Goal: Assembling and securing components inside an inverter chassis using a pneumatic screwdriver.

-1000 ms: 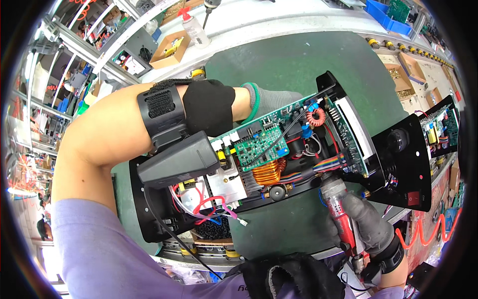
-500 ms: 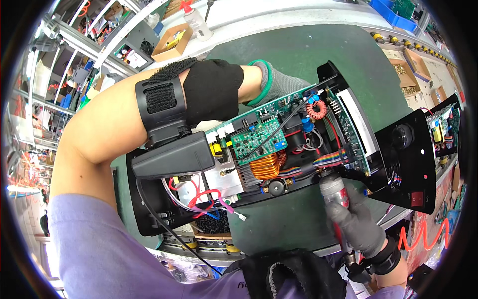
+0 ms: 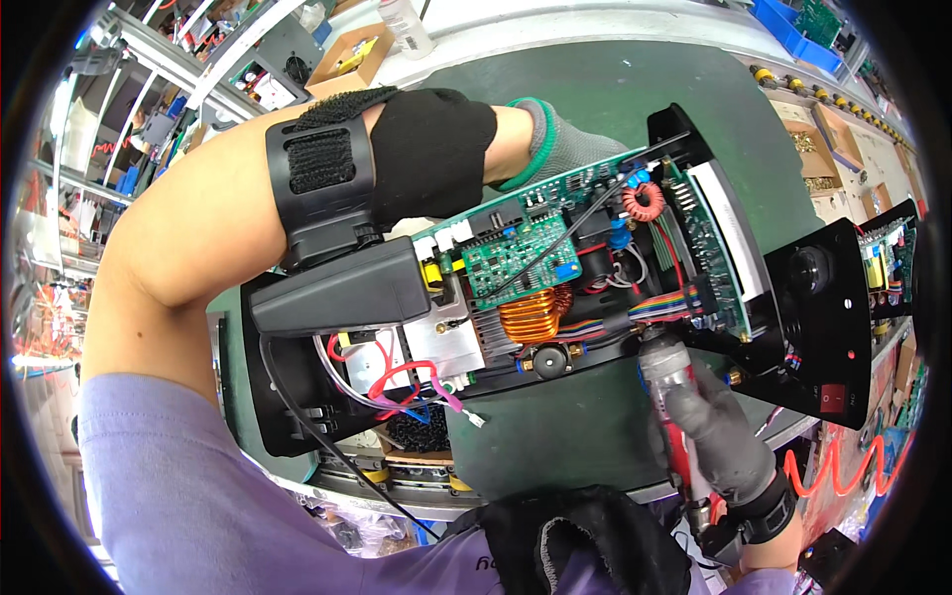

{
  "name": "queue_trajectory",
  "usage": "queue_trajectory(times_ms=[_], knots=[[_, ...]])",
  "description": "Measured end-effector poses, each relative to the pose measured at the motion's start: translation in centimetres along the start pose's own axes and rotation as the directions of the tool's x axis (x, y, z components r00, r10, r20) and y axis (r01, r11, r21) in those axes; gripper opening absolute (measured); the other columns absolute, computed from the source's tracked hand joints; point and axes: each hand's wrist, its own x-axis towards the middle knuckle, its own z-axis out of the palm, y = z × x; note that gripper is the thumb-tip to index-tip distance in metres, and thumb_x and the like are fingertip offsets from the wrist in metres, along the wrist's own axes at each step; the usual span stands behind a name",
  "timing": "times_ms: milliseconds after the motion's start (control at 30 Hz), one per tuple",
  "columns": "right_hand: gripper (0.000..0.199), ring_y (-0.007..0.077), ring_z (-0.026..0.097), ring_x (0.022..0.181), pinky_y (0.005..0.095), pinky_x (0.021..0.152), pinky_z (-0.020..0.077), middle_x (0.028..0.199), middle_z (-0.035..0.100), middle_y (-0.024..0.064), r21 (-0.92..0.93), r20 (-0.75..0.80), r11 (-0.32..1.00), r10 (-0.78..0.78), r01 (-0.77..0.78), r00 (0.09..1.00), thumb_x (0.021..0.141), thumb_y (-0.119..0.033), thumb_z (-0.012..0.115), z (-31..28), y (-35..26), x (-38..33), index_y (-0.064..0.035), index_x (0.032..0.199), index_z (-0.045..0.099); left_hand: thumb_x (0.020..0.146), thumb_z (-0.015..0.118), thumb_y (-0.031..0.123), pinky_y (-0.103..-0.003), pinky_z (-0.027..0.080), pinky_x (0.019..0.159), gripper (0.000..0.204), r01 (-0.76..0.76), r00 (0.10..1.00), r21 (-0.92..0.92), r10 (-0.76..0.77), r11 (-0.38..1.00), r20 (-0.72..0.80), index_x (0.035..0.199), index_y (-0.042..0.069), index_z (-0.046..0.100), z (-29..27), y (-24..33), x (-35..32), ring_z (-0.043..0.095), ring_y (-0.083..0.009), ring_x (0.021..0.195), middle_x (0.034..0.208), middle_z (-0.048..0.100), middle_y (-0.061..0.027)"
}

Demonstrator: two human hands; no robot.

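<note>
A black-framed electronic unit [image 3: 585, 372] lies on its side across the green mat, its inside exposed. It shows a green circuit board [image 3: 521, 260], a copper-wound coil [image 3: 529, 315], a rainbow ribbon cable [image 3: 666, 307] and loose red and white wires. My right hand [image 3: 729, 436], in a dark grey glove, wraps round a red and silver power screwdriver [image 3: 674, 416]. The screwdriver's nose points at the unit's near edge, below the ribbon cable; its tip is hidden. My left hand [image 3: 580, 144], in a grey glove with a green cuff, reaches behind the unit's far side, its fingers hidden.
A second black panel with a red switch [image 3: 833, 399] stands to the right. Trays of small brass-coloured parts [image 3: 818, 164] line the far right. A coiled orange hose [image 3: 843, 471] hangs at lower right. A cardboard box [image 3: 349, 59] and a bottle [image 3: 407, 28] stand at the back.
The view has shifted slightly, so the unit appears a little higher and turned. My right hand still grips the screwdriver at the same near edge; my left hand stays behind the unit.
</note>
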Motion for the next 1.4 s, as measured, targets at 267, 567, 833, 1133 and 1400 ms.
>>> queue_trajectory(times_ms=[267, 567, 833, 1133, 1400], knots=[[0.062, 0.0126, 0.055, 0.056, 0.0258, 0.051, 0.0442, 0.069, 0.057, 0.005, -0.106, -0.044, 0.994, 0.029, -0.034, 0.999, 0.088, -0.042, 0.066, 0.5, 0.0, 0.5, -0.0061, 0.133, 0.041, 0.092, 0.059, 0.018, -0.027, 0.048, 0.064, 0.02, -0.155, 0.988, -0.071, 0.155, 0.985, -0.01, 0.103, 0.003, 0.066, -0.5, 3.3, 1.2, 0.056, -0.0104, 0.072, 0.091, 0.065, -0.0015], [0.057, 0.0101, 0.056, 0.07, 0.0285, 0.061, 0.0454, 0.081, 0.06, 0.0038, -0.177, -0.045, 0.974, -0.152, 0.142, 0.987, 0.09, -0.042, 0.066, 0.7, 1.0, 1.4, -0.0047, 0.127, 0.045, 0.092, 0.059, 0.019, -0.027, 0.048, 0.062, 0.021, -0.4, 0.902, -0.436, 0.43, 0.806, -0.031, 0.104, 0.003, 0.067, -0.7, 6.7, 5.2, 0.057, -0.0113, 0.071, 0.091, 0.066, -0.0024], [0.059, 0.0096, 0.053, 0.058, 0.0262, 0.052, 0.045, 0.074, 0.054, 0.0025, -0.101, -0.03, 0.986, -0.135, 0.131, 0.99, 0.089, -0.045, 0.067, 0.7, 1.0, 1.8, -0.0061, 0.126, 0.042, 0.092, 0.058, 0.019, -0.028, 0.049, 0.06, 0.023, -0.401, 0.904, -0.389, 0.426, 0.829, -0.024, 0.104, 0.002, 0.067, -0.2, 6.6, 6.1, 0.058, -0.0121, 0.069, 0.091, 0.067, -0.0032], [0.068, 0.0133, 0.054, 0.071, 0.0288, 0.063, 0.0473, 0.085, 0.055, 0.006, -0.258, -0.046, 0.933, -0.269, 0.249, 0.962, 0.084, -0.051, 0.07, 0.7, 2.0, 0.5, -0.0039, 0.124, 0.042, 0.092, 0.058, 0.02, -0.028, 0.049, 0.059, 0.024, -0.275, 0.951, 0.233, 0.3, 0.933, -0.079, 0.105, 0.002, 0.067, -2.8, 7.5, 4.0, 0.059, -0.013, 0.067, 0.091, 0.068, -0.0041], [0.067, 0.0115, 0.05, 0.073, 0.0283, 0.064, 0.0456, 0.088, 0.054, 0.0055, -0.246, -0.084, 0.902, -0.385, 0.355, 0.919, 0.083, -0.043, 0.074, 1.7, 0.7, -2.0, -0.0027, 0.126, 0.042, 0.093, 0.054, 0.03, -0.028, 0.052, 0.068, 0.04, -0.358, 0.866, -0.226, 0.232, 0.906, -0.443, 0.123, 0.004, 0.059, -6.3, 9.9, -6.3, 0.061, -0.0147, 0.081, 0.101, 0.065, -0.0037]])
